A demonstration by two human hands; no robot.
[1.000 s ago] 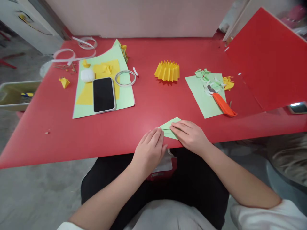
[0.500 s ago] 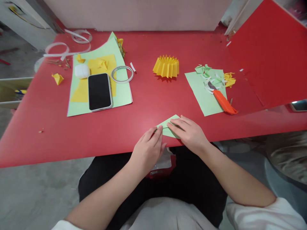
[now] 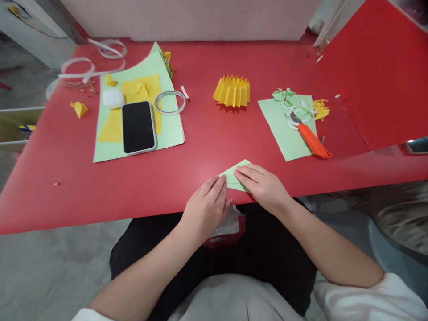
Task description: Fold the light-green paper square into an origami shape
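"Where the left hand [image 3: 205, 200] and right hand [image 3: 265, 183] lie near the front edge of the tabletop [image 3: 133, 187], is there room?"

"Yes, it stretches back to the yellow fan [image 3: 232, 91], with the phone [image 3: 138, 128] to the left and the knife [image 3: 313, 141] to the right."

"And the folded paper [image 3: 231, 175]?"

"Under both hands' fingertips, part showing between them; each hand is unclenched, fingers extended."
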